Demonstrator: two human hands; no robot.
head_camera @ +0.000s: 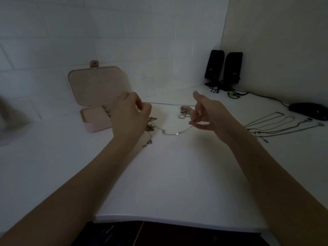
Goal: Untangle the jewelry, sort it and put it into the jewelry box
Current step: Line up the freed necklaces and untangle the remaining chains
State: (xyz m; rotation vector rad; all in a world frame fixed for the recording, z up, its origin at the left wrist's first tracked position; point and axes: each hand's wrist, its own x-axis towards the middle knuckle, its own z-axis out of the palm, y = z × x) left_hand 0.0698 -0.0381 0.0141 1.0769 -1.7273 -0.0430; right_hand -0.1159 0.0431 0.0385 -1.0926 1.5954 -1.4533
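Your left hand and right hand each pinch the silver chain, stretched between grips above the tabletop to free tangles.

You have one view only, worn on your head, wide-angle, looking forward and down from close above. Your left hand and right hand sit mid-frame; beyond them the table meets the wall.
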